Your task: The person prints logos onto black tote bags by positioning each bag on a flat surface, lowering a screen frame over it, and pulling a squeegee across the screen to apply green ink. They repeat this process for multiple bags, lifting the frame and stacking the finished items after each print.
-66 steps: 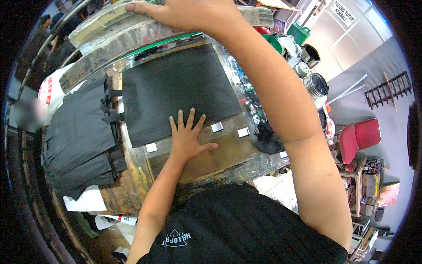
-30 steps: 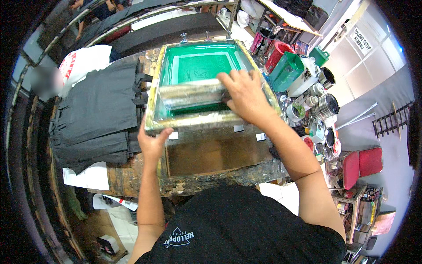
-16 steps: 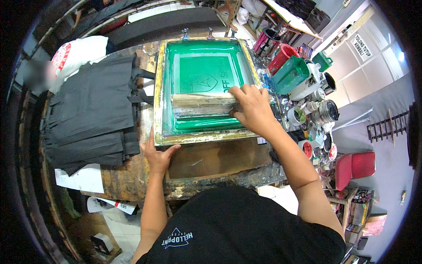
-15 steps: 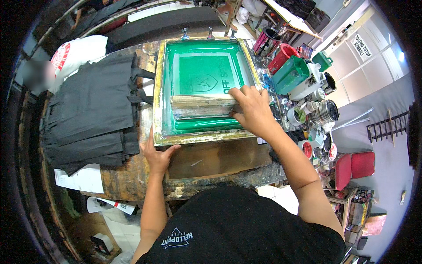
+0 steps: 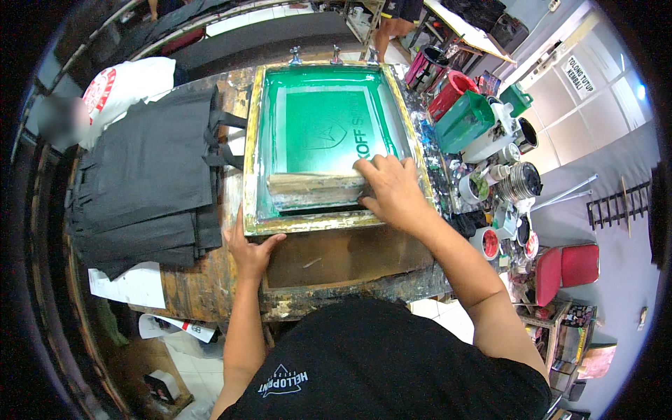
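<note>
A screen printing frame (image 5: 250,150) with a worn yellowish rim lies on the table, its mesh (image 5: 318,105) coated in green ink and showing a shield outline and lettering. Across the near part of the mesh sits a wooden squeegee (image 5: 315,187), tilted, with a dark strip below its edge. My right hand (image 5: 393,187) is closed round the squeegee's right end. At the frame's near left corner rests my left hand (image 5: 250,248), thumb and fingers spread apart against the rim. Under the frame's near side shows a brown flat board (image 5: 343,259).
Dark fabric bags (image 5: 150,168) with handles are stacked on the left, the handles reaching the frame. Clamps (image 5: 336,54) stand at its far edge. Ink tubs and a green container (image 5: 463,120) crowd the right side. A person's legs (image 5: 392,31) show beyond the table.
My right hand has drawn the squeegee toward me, near the frame's front rim. My left hand stays at the corner. A person's legs have come into view at the back.
</note>
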A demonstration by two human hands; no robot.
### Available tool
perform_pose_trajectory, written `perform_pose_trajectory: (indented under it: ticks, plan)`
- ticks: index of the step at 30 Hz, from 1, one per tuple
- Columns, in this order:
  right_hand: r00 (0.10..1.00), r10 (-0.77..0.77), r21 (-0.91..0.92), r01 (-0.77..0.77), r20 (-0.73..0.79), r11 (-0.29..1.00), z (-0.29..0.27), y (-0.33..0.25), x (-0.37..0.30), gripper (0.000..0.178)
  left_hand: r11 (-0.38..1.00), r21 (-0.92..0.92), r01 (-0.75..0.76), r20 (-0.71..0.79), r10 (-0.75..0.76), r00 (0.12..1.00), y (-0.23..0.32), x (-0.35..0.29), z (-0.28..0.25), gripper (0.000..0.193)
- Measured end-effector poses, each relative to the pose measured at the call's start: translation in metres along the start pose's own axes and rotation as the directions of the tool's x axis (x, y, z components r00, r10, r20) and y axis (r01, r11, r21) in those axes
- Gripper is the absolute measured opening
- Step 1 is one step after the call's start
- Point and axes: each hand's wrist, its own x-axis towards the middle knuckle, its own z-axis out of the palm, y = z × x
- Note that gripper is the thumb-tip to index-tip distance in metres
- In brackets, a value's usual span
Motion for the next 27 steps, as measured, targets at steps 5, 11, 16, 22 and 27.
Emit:
perform_pose_trajectory:
  ticks: [5, 11, 16, 22, 27]
  plan:
    - [0.999, 0.002, -0.009, -0.003, -0.042, 1.0, 0.001, -0.006, -0.002, 0.056, 1.0, 0.021, -0.002, -0.007, 0.002, 1.0, -0.003, -0.002, 0.0, 0.116]
    - [0.997, 0.008, -0.08, -0.014, -0.074, 0.997, 0.023, 0.015, 0.038, 0.057, 1.0, 0.027, -0.011, -0.005, 0.011, 1.0, -0.009, -0.004, 0.002, 0.118]
    - [0.994, 0.009, -0.157, -0.026, -0.107, 0.987, 0.053, 0.067, 0.115, 0.064, 1.0, 0.01, -0.008, -0.002, 0.008, 1.0, -0.008, -0.003, 0.002, 0.123]
    - [0.995, 0.016, -0.186, -0.035, -0.102, 0.982, 0.077, 0.136, 0.218, 0.07, 1.0, 0.026, 0.013, 0.028, -0.014, 1.0, -0.007, -0.005, 0.002, 0.128]
    - [0.998, 0.066, -0.181, -0.061, 0.019, 0.982, 0.079, 0.163, 0.289, 0.076, 0.999, 0.037, -0.031, -0.031, 0.032, 0.999, -0.014, -0.011, 0.001, 0.13]
